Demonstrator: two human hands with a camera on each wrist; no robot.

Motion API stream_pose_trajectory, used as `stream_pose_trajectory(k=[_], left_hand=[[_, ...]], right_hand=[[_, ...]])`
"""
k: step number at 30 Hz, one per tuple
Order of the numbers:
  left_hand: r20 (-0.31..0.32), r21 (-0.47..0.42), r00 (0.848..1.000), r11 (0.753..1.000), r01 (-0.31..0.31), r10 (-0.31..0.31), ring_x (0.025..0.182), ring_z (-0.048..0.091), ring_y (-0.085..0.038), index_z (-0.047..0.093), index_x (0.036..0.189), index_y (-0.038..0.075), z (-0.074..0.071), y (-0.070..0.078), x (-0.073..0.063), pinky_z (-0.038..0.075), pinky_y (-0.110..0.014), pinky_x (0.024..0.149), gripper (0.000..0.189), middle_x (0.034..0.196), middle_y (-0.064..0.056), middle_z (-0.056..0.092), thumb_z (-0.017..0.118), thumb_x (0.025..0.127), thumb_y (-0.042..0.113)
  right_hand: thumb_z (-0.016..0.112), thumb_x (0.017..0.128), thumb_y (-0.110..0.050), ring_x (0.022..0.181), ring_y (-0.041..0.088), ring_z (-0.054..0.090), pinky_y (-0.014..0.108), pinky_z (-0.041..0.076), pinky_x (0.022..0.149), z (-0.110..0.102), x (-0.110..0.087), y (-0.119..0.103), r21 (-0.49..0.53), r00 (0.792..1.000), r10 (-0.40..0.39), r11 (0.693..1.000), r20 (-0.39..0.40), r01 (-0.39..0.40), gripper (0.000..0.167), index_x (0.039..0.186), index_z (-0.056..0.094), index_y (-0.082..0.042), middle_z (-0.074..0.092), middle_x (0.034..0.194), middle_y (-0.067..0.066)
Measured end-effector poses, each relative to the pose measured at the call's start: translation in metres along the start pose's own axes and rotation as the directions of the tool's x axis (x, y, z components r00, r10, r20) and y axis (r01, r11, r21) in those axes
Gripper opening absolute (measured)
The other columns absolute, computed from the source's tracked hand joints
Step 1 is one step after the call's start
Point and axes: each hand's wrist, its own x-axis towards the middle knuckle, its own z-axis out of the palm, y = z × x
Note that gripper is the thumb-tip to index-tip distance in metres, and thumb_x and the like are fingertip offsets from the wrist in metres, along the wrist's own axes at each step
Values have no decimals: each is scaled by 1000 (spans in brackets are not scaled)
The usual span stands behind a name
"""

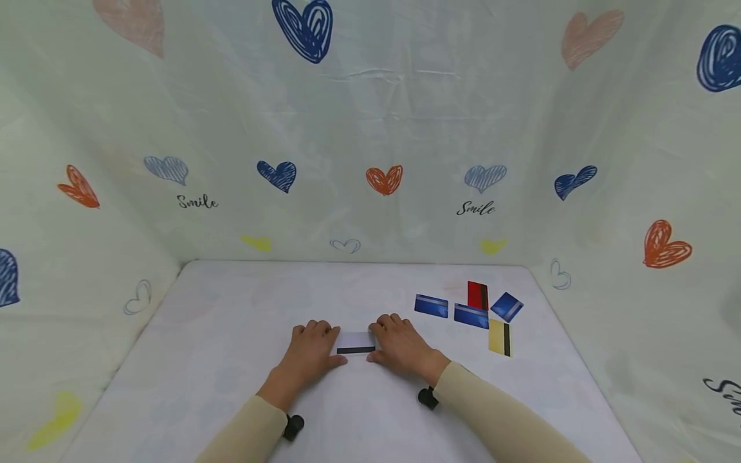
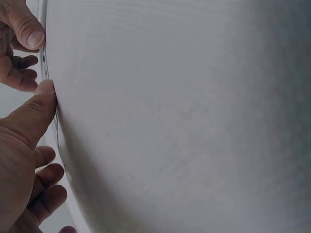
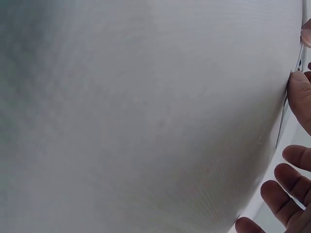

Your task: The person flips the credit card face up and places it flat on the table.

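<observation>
A white card point(image 1: 356, 339) with a black stripe along its near side lies at the middle of the table between the two hands. The left hand point(image 1: 312, 350) holds its left end, fingers at the far corner and thumb at the near one. At the right end the right hand point(image 1: 402, 344) grips it in the same way. In the left wrist view the left thumb point(image 2: 43, 99) presses on the card's thin edge. The right thumb point(image 3: 299, 92) touches that edge in the right wrist view. Most of the card's face is hidden in both wrist views.
Right of the hands, several cards lie on the white table point(image 1: 231, 296): blue ones point(image 1: 431, 306), a red one point(image 1: 477, 297) and a yellow one point(image 1: 498, 337). Some of them touch or overlap. A curtain point(image 1: 347, 116) printed with hearts hangs behind the table and along its sides.
</observation>
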Motion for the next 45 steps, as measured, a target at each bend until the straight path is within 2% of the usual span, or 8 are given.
stream_pose_trajectory(k=[7,15,23,29,39,45], left_hand=[[12,24,1000,1000,-8,8,118,56,-30,66,140,8,-1,1,4,43,-55,100,68,127,-8,64,79,91,53],[26,7,1000,1000,0,0,115,54,-30,68,137,8,-4,4,6,42,-56,98,65,124,-8,64,82,89,50],[30,8,1000,1000,3,-3,114,52,-30,69,137,9,-2,4,8,41,-55,98,65,124,-7,64,82,89,51],[29,20,1000,1000,9,-10,113,51,-30,71,134,10,-3,6,7,42,-55,97,62,123,-7,64,83,88,50],[-28,38,1000,999,-12,13,113,53,-31,73,124,11,-5,5,5,41,-56,100,54,117,-7,65,87,83,43],[-78,55,997,998,-22,26,115,54,-31,73,125,11,-8,3,6,42,-56,101,55,119,-7,66,88,83,42]], right_hand=[[73,96,-54,115,21,57,41,52,98,-2,2,-1,-5,1000,-6,1000,10,6,60,140,64,-13,63,134,5],[77,94,-52,111,21,56,41,49,95,-4,5,-1,31,1000,-2,1000,27,1,56,133,67,-12,65,127,3],[80,92,-49,104,18,54,38,47,89,-6,8,-1,42,1000,5,999,24,-6,50,124,68,-12,65,117,1],[81,92,-47,103,18,54,36,47,86,-6,8,-4,35,1000,-6,999,13,5,49,123,67,-11,64,116,1],[78,94,-49,106,17,55,37,49,89,-3,7,-6,5,1000,-15,1000,20,15,50,127,67,-13,65,119,1],[78,94,-50,111,19,55,38,50,91,-2,6,-4,17,1000,-1,1000,2,1,55,132,64,-12,64,125,2]])
